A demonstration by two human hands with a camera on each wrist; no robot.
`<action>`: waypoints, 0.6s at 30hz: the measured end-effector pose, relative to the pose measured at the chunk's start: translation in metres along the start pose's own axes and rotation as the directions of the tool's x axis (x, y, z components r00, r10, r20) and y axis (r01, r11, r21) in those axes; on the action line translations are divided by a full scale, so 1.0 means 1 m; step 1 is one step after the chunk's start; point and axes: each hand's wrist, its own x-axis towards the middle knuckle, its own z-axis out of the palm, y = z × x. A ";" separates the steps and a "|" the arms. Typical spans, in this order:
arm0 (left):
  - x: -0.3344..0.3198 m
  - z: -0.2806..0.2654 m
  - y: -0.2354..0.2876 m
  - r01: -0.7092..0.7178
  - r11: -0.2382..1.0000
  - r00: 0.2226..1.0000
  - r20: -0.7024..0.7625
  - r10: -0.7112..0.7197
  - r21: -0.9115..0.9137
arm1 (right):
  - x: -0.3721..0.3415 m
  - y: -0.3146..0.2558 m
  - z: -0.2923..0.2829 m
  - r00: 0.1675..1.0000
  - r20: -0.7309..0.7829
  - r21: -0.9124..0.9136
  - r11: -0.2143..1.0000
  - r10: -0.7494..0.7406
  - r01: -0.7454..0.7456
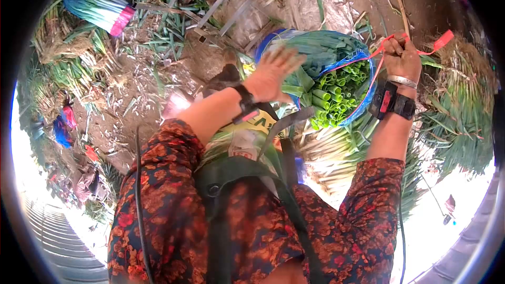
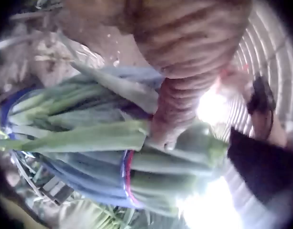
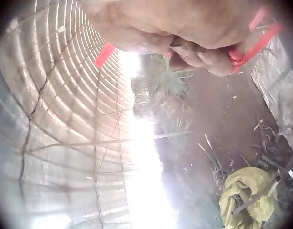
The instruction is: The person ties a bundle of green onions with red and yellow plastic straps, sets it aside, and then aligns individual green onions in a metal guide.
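Note:
A thick bundle of green onions (image 1: 342,87) lies in front of me in a blue plastic wrap, its cut hollow tops facing right. Over its left part my left hand (image 1: 273,73) is spread, fingers extended and slightly blurred. In the left wrist view that hand's fingers (image 2: 170,119) reach down to the leaves, beside a loose leaf (image 2: 84,138) lying across the bundle. My right hand (image 1: 402,60), right of the cut tops, grips a red plastic strap (image 1: 441,42) in curled fingers. The strap runs from that hand across the bundle, and its free end sticks out to the right.
Another tied bundle of green onions (image 1: 97,2) lies at the upper left. Loose green onions (image 1: 457,110) are heaped on the right. A metal frame (image 1: 223,8) stands beyond the bundle, near a pale sheet (image 1: 300,0). Yellow plastic (image 3: 246,198) shows in the right wrist view.

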 end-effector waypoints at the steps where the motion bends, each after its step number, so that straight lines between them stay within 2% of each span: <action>1: 0.005 0.005 0.007 -0.010 1.000 1.000 0.030 0.009 0.025 | 0.003 0.004 0.007 0.999 0.034 -0.001 1.000 0.030 -0.030; 3: 0.011 0.017 0.015 -0.027 0.997 0.995 0.096 0.020 0.074 | 0.008 0.011 0.020 0.995 -0.087 0.037 0.999 0.040 -0.037; 4: 0.010 0.028 0.014 -0.039 0.992 0.999 -0.020 0.042 0.121 | 0.011 0.013 0.025 0.989 -0.146 0.027 0.999 0.025 -0.021; 5: 0.008 0.035 0.008 -0.014 0.997 1.000 -0.002 0.014 0.082 | 0.016 0.016 0.028 0.979 -0.202 0.013 1.000 0.003 -0.001; 6: 0.006 0.043 0.003 0.010 0.999 1.000 0.015 -0.010 0.044 | 0.020 0.015 0.023 0.994 -0.106 0.028 0.999 0.024 -0.021; 8: -0.003 0.045 -0.003 0.074 0.995 0.994 0.084 -0.067 -0.073 | 0.023 0.018 0.022 0.994 -0.107 0.005 0.999 0.037 -0.037; 9: -0.009 0.049 -0.009 0.062 0.994 0.988 0.149 -0.047 -0.093 | 0.026 0.019 0.022 0.994 -0.103 -0.004 0.999 0.043 -0.043; 10: -0.013 0.051 -0.016 0.048 0.993 0.978 0.208 -0.024 -0.109 | 0.030 0.020 0.020 0.995 -0.017 0.017 0.995 0.097 -0.097; 11: -0.017 0.052 -0.024 0.035 0.991 0.964 0.267 0.000 -0.126 | 0.035 0.020 0.019 0.994 -0.051 0.011 0.996 0.094 -0.094; 12: -0.027 0.053 -0.031 0.043 0.982 0.967 0.255 0.006 -0.185 | 0.037 0.021 0.017 0.992 -0.090 0.005 0.996 0.093 -0.093; 13: -0.037 0.042 -0.034 0.051 0.969 0.970 0.241 0.009 -0.243 | 0.038 0.022 0.019 0.987 -0.127 -0.002 0.996 0.093 -0.094; 14: -0.045 0.029 -0.040 0.056 0.954 0.975 0.221 0.011 -0.296 | 0.040 0.024 0.024 0.968 -0.250 -0.071 0.997 0.013 -0.032; 17: -0.065 0.000 -0.057 0.087 0.935 0.972 0.234 -0.004 -0.344 | 0.046 0.017 0.021 0.980 -0.193 -0.005 0.999 0.052 -0.054; 18: -0.066 -0.012 -0.060 0.108 0.937 0.949 0.315 0.003 -0.331 | 0.048 0.018 0.031 0.934 -0.358 -0.096 0.995 -0.012 -0.024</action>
